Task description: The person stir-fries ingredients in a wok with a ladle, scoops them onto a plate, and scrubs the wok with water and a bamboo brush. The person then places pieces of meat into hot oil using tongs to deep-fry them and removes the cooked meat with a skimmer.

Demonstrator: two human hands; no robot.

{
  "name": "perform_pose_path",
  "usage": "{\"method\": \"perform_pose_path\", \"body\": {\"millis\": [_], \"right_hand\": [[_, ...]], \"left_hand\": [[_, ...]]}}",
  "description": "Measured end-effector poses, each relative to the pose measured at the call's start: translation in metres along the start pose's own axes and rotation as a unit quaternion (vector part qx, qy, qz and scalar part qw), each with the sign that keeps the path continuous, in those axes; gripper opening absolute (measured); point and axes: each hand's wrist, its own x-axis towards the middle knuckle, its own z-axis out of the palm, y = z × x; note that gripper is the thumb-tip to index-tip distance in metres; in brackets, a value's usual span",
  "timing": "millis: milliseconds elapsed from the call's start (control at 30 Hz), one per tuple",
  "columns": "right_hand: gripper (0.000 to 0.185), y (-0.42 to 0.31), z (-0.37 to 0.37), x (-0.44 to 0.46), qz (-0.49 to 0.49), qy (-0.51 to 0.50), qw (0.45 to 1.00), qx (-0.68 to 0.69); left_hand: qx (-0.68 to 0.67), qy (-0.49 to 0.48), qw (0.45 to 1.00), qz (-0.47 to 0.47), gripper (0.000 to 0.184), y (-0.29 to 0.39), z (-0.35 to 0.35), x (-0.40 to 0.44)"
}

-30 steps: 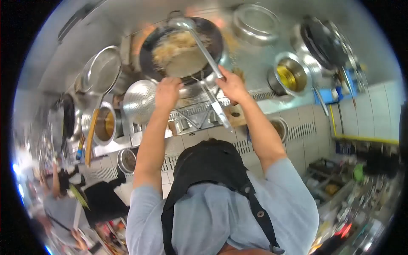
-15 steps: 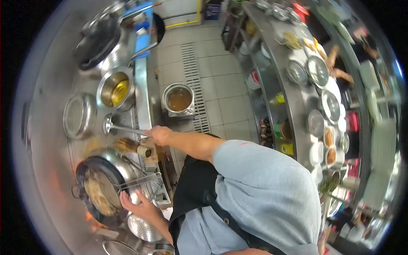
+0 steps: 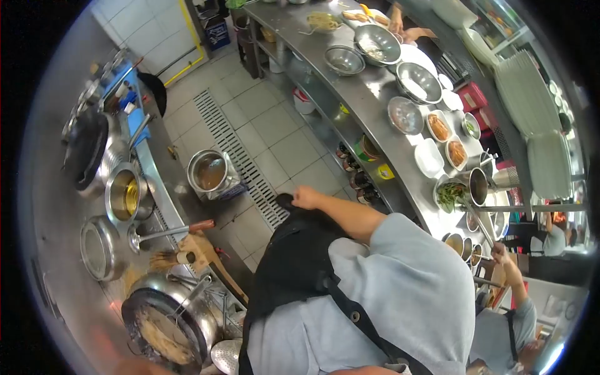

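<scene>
My right hand (image 3: 306,197) is in front of my black apron, fingers curled, with nothing visible in it. A dark blurred patch of skin at the bottom left edge seems to be my left hand (image 3: 140,367); its fingers cannot be made out. Close above it, a wok (image 3: 139,301) holds pale food in bubbling oil. A wire-handled strainer (image 3: 190,299) leans over the wok's rim. Untouched, a ladle (image 3: 165,234) with a wooden grip lies across the stove edge. Beside it is a bristle brush (image 3: 167,259).
Left are an oil pot (image 3: 114,206), a lidded-looking steel pot (image 3: 100,249) and a perforated skimmer (image 3: 226,356). A pot of brown liquid (image 3: 192,178) stands low by the floor drain (image 3: 232,150). The right counter (image 3: 375,94) carries bowls; co-workers' hands (image 3: 412,32) work beyond.
My right hand has let go of the ladle and drawn back rightward. My left hand has dropped from beside the wok to the lower frame edge. The view has turned right.
</scene>
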Motion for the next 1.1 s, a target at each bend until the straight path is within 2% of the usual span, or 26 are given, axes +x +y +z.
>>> {"method": "perform_pose_path", "body": {"millis": [33, 100, 167, 200, 233, 300, 333, 367, 467, 533, 600, 667, 733, 767, 800, 867, 933, 967, 1033, 1067, 1100], "right_hand": [[0.039, 0.035, 0.009, -0.006, 0.02, 0.043, 0.995, 0.087], [0.046, 0.057, -0.019, -0.033, 0.171, -0.071, 0.954, 0.236], [0.071, 0.086, -0.033, -0.034, 0.211, -0.119, 0.934, 0.262], [0.07, 0.098, -0.033, -0.035, 0.226, -0.091, 0.935, 0.26], [0.061, 0.108, -0.034, -0.032, 0.24, -0.085, 0.933, 0.254], [0.054, 0.141, -0.038, -0.006, 0.149, -0.052, 0.984, 0.089], [0.054, 0.139, -0.055, 0.004, 0.184, -0.045, 0.978, 0.083], [0.054, 0.132, -0.077, 0.013, 0.15, -0.023, 0.987, 0.053], [0.062, 0.13, -0.145, 0.059, 0.162, -0.102, 0.972, 0.138], [0.064, 0.098, -0.21, 0.074, 0.158, -0.115, 0.969, 0.149], [0.064, 0.098, -0.235, 0.11, 0.123, -0.104, 0.955, 0.247], [0.052, 0.087, -0.258, 0.147, 0.077, -0.097, 0.956, 0.268], [0.043, 0.061, -0.27, 0.181, 0.066, -0.132, 0.947, 0.285], [0.039, 0.045, -0.278, 0.201, 0.062, -0.148, 0.942, 0.294], [0.035, 0.03, -0.287, 0.221, 0.046, -0.169, 0.956, 0.236], [0.029, 0.01, -0.302, 0.251, 0.024, -0.201, 0.972, 0.12], [0.023, 0.017, -0.31, 0.288, 0.009, -0.24, 0.953, 0.184], [0.023, 0.018, -0.316, 0.306, 0.014, -0.227, 0.951, 0.21], [0.025, 0.013, -0.335, 0.341, 0.037, -0.201, 0.942, 0.265], [0.029, 0.008, -0.35, 0.363, 0.035, -0.201, 0.955, 0.217], [0.033, 0.003, -0.366, 0.382, 0.035, -0.198, 0.965, 0.17]], "left_hand": [[-0.049, 0.006, 0.998, 0.025, 0.063, 0.001, 0.025, 0.008], [-0.121, 0.015, 0.991, 0.055, 0.063, 0.001, 0.071, 0.021], [-0.164, 0.018, 0.984, 0.072, 0.064, 0.001, 0.112, 0.029], [-0.182, 0.019, 0.98, 0.078, 0.064, 0.0, 0.133, 0.031], [-0.198, 0.019, 0.977, 0.076, 0.064, -0.003, 0.156, 0.033], [-0.212, 0.023, 0.973, 0.089, 0.065, -0.01, 0.197, 0.034], [-0.221, 0.024, 0.97, 0.098, 0.065, -0.015, 0.216, 0.036], [-0.232, 0.027, 0.967, 0.101, 0.066, -0.021, 0.238, 0.036], [-0.246, 0.044, 0.962, 0.109, 0.067, -0.039, 0.286, 0.038], [-0.245, 0.053, 0.964, 0.093, 0.068, -0.052, 0.306, 0.043], [-0.228, 0.065, 0.97, 0.055, 0.068, -0.058, 0.327, 0.05], [-0.228, 0.12, 0.966, 0.017, 0.069, -0.065, 0.353, 0.042], [-0.238, 0.192, 0.949, -0.073, 0.07, -0.078, 0.376, 0.015], [-0.256, 0.234, 0.926, -0.147, 0.071, -0.086, 0.392, -0.008], [-0.282, 0.275, 0.883, -0.255, 0.071, -0.096, 0.411, -0.041], [-0.302, 0.293, 0.731, -0.537, 0.072, -0.112, 0.444, -0.133], [-0.227, 0.14, 0.607, -0.748, 0.066, -0.12, 0.455, -0.253], [-0.22, 0.131, 0.531, -0.808, 0.055, -0.126, 0.462, -0.294], [-0.226, 0.122, 0.52, -0.815, 0.05, -0.163, 0.471, -0.336], [-0.235, 0.115, 0.511, -0.819, 0.048, -0.183, 0.48, -0.352], [-0.21, 0.114, 0.516, -0.822, 0.033, -0.217, 0.491, -0.363]]}}
